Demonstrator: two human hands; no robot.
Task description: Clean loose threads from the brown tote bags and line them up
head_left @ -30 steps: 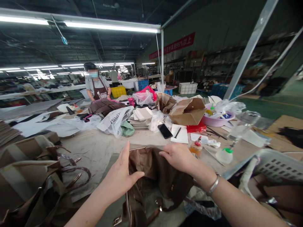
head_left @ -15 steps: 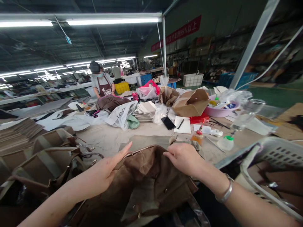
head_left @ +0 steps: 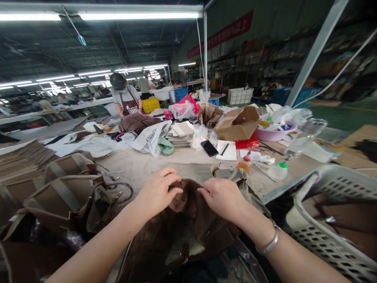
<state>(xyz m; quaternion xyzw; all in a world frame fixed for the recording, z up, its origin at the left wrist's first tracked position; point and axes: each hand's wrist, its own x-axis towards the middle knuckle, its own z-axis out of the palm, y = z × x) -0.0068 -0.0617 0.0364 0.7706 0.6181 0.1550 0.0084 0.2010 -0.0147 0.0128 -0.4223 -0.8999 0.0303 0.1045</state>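
A brown fabric bag lies in front of me at the table's near edge, its mouth towards me and its inside in shadow. My left hand is closed at the far rim, thumb and fingers curled around the edge. Just to the right, my right hand grips the same rim in a pinch; its fingertips are partly hidden behind the cloth. A short stretch of rim shows between both hands. Grey-brown cloth spreads beyond my right hand.
Several brown bags stand at left beside stacked boards. A white plastic basket is at right. Across the table lie a phone, a notepad, a glue bottle and a pink basin. A co-worker stands opposite.
My left hand, flat with fingers stretched before, has moved right and closed on the rim near my right hand. The right hand keeps its grip. The view has tilted slightly.
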